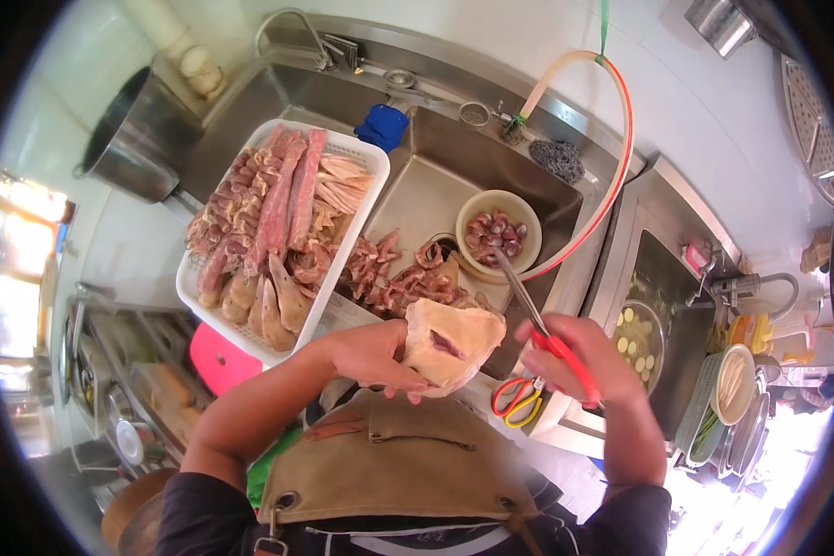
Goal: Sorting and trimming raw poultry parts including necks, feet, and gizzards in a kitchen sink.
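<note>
My left hand (375,358) holds a pale, skin-covered piece of poultry (455,344) that has a dark slit in its middle. In my right hand (573,354) are red-handled scissors (559,347), their blades pointing up and left towards a round bowl (464,240) of dark red gizzards or similar offal (497,233). The blade tips overlap the bowl in this view; whether they touch its contents I cannot tell. Beyond the held piece, raw meat pieces (389,278) lie in the steel sink. A white basket (375,160) at left holds rows of assorted raw meat (271,201).
A second pair of scissors (518,403) with red and yellow handles lies at the sink's front edge. A hose (629,139) loops down into the sink. A blue cloth (382,127) hangs on the divider; steel wool (556,160) sits behind. Another sink (688,313) stands at right.
</note>
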Demonstrator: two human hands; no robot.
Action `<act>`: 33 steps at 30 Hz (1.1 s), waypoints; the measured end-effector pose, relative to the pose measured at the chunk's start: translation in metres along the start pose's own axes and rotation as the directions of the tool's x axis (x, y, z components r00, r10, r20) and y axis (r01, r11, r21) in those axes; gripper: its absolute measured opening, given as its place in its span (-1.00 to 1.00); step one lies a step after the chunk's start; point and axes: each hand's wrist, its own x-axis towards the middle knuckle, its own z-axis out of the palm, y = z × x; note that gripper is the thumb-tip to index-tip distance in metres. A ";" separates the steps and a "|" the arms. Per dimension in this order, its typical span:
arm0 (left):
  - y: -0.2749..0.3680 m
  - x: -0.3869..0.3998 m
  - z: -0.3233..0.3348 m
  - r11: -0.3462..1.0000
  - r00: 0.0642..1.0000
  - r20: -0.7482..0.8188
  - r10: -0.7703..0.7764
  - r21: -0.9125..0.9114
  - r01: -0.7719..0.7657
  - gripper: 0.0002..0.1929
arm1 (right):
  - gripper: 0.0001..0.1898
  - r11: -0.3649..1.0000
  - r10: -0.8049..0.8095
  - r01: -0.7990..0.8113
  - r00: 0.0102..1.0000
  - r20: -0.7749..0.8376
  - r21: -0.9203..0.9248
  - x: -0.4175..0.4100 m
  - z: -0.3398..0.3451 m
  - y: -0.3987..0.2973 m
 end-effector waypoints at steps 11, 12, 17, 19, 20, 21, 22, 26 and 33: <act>0.008 0.000 0.013 0.943 0.833 -0.545 -0.097 -0.318 -0.099 -0.63 | -0.73 0.994 -0.058 0.084 0.938 -0.341 0.062 0.082 0.085 0.020; 0.004 -0.001 0.012 0.943 0.832 -0.553 -0.047 -0.299 -0.146 -0.62 | -0.72 0.994 -0.066 0.094 0.936 -0.347 0.064 0.085 0.087 0.021; -0.004 -0.016 0.003 0.931 0.857 -0.513 -0.040 -0.330 -0.154 -0.59 | -0.74 0.985 -0.068 0.115 0.941 -0.331 0.126 0.097 0.094 0.018; -0.002 -0.030 -0.007 0.938 0.868 -0.487 -0.092 -0.336 -0.089 -0.53 | -0.74 0.979 -0.102 0.153 0.939 -0.329 0.134 0.104 0.099 0.017; -0.003 -0.030 -0.009 0.946 0.857 -0.500 -0.123 -0.319 -0.050 -0.53 | -0.74 0.972 -0.054 0.128 0.938 -0.343 0.199 0.103 0.098 0.017; -0.010 -0.032 -0.012 0.951 0.846 -0.510 -0.158 -0.308 -0.008 -0.52 | -0.74 0.959 0.000 0.098 0.937 -0.348 0.265 0.101 0.101 0.017; -0.025 -0.030 -0.020 0.957 0.853 -0.480 -0.205 -0.282 0.072 -0.51 | -0.74 0.956 -0.019 0.116 0.942 -0.336 0.270 0.098 0.104 0.014; -0.029 -0.068 -0.043 0.925 0.609 -0.729 0.312 0.379 -0.021 -0.43 | -0.77 0.866 0.183 0.003 0.928 -0.323 0.500 0.088 0.109 0.026; -0.033 -0.081 -0.117 0.964 0.489 -0.870 -0.066 0.071 0.256 -0.29 | -0.79 0.753 0.348 -0.122 0.908 -0.233 0.647 0.084 0.125 0.043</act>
